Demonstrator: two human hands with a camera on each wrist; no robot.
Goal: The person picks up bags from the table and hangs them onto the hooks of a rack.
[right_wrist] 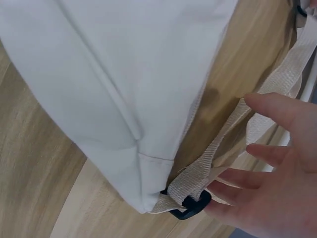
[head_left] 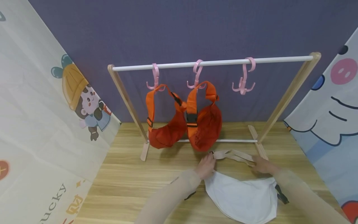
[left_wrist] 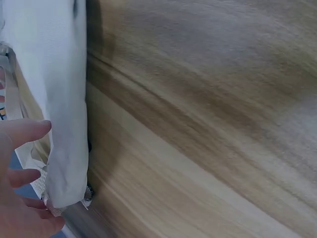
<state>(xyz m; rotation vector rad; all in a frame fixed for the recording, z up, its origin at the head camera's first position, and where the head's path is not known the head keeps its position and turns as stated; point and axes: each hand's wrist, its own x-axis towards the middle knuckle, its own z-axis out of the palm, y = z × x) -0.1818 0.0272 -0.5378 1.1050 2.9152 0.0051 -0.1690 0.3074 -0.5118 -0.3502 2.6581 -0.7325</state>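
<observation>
Both hands [head_left: 205,165] hold white bag [head_left: 243,199] strap [head_left: 233,154]

left wrist view [left_wrist: 198,119] motion-blurred

White bag [head_left: 243,199], beige strap [head_left: 233,154]

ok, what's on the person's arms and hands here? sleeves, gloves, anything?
Both arms wear snug beige long sleeves reaching the wrists. The left hand and right hand are bare: no gloves, rings, watch or markings visible. The wrist cameras themselves are out of view.
</observation>
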